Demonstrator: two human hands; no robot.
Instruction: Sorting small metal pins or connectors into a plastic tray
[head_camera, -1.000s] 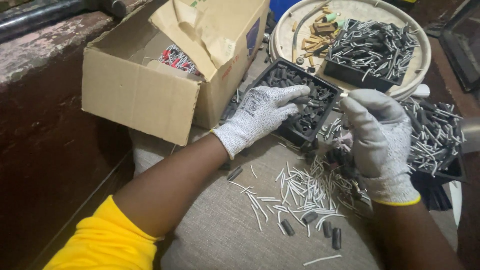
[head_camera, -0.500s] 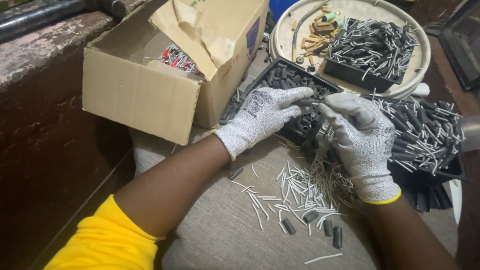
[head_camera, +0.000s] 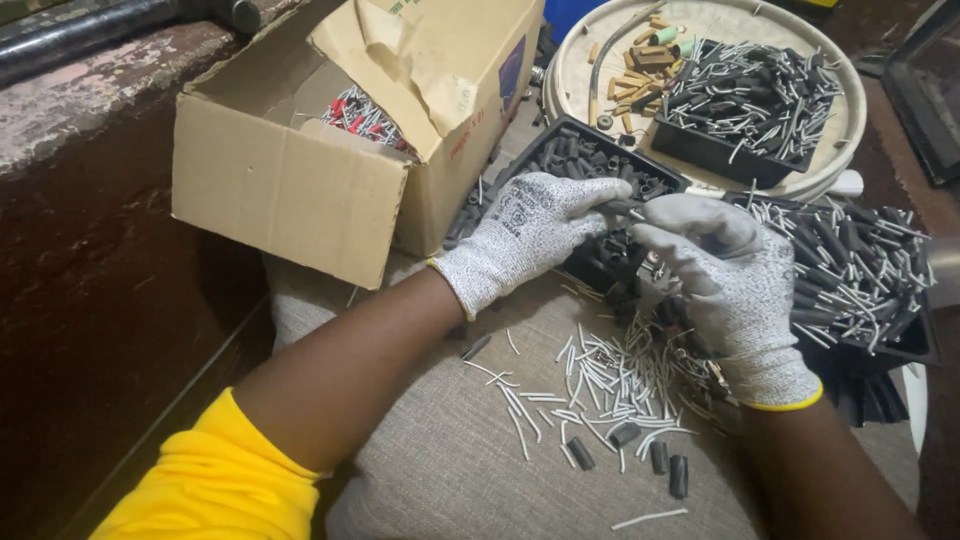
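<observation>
2 gloved hands, left (head_camera: 530, 235) and right (head_camera: 725, 275), have closed together.

**Surroundings of the work surface**

An open cardboard box (head_camera: 300, 190) stands at upper left, flaps raised, with red-and-silver small parts (head_camera: 358, 112) inside. A round cream tray (head_camera: 570, 70) lies at the top; it bears short tan pieces (head_camera: 640, 68) and a black tray (head_camera: 735, 155) heaped with grey pins. The work surface is grey woven fabric (head_camera: 440, 470). A worn, dark reddish ledge (head_camera: 80, 130) runs along the left, with a dark pipe (head_camera: 90, 30) above it.
</observation>
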